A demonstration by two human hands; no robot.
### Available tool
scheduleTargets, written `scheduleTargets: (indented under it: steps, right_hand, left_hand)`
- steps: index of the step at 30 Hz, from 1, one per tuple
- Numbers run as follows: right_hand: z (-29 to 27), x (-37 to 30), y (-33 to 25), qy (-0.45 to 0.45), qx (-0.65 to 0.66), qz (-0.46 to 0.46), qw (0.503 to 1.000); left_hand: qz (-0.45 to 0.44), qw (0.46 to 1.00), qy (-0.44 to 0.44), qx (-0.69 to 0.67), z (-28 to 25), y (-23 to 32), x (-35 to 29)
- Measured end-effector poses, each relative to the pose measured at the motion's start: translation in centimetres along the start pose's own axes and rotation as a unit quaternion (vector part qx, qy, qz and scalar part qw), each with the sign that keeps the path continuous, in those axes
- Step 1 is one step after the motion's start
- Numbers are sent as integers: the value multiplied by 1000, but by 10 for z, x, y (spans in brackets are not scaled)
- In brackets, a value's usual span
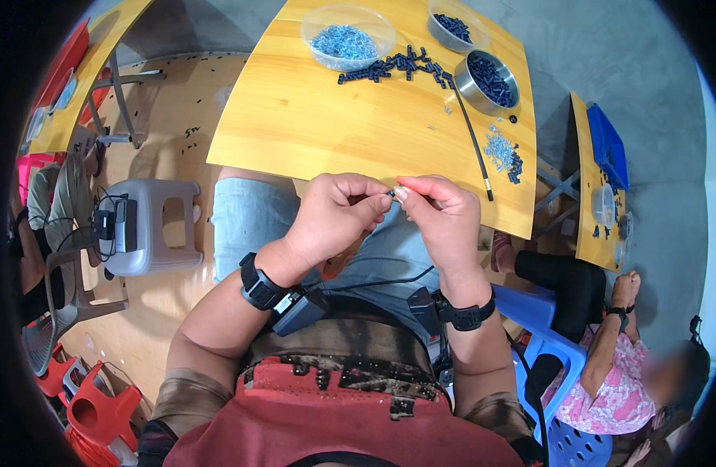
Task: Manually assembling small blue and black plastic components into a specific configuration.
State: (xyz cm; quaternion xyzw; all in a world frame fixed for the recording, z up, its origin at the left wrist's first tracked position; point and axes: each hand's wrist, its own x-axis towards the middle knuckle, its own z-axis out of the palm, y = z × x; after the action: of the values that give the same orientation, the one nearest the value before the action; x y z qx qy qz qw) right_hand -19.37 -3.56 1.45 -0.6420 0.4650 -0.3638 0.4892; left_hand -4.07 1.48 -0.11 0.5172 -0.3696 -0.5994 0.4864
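Note:
Just past the table's near edge, my left hand (338, 214) pinches a small dark piece (391, 192) between thumb and forefinger. My right hand (445, 218) meets it there, its thumb and forefinger closed on the same piece. Fingertips cover most of it, so its exact kind is hidden. Beyond the hands, on the yellow table (295, 124), lie a heap of small black plastic parts (373, 71) and a thin black rod (473, 140). To the right sits a small pile of clear bits (499, 148) beside some dark ones (515, 170).
At the back stand a clear bowl (307, 53) of bluish transparent pieces, another clear bowl (482, 33) of dark parts and a steel bowl (470, 92) of black parts. A grey stool (144, 253) is at left. A seated person (607, 381) works at right.

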Motion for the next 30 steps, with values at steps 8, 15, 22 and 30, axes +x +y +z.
scheduleTargets:
  steps: [8, 15, 22, 30]
  right_hand:
    - [2, 0, -1, -11, -4, 1, 1000]
    - [2, -1, 1, -21, 16, -35, 999]
    - [2, -6, -1, -56, -115, -156, 979]
    - [8, -12, 3, 18, -221, -222, 949]
  left_hand:
    - [27, 999, 12, 43, -2, -3, -1]
    - [-41, 997, -17, -59, -6, 0, 3]
    - [-87, 972, -51, -211, -9, -6, 4]
    - [-108, 967, -60, -223, -4, -4, 1]
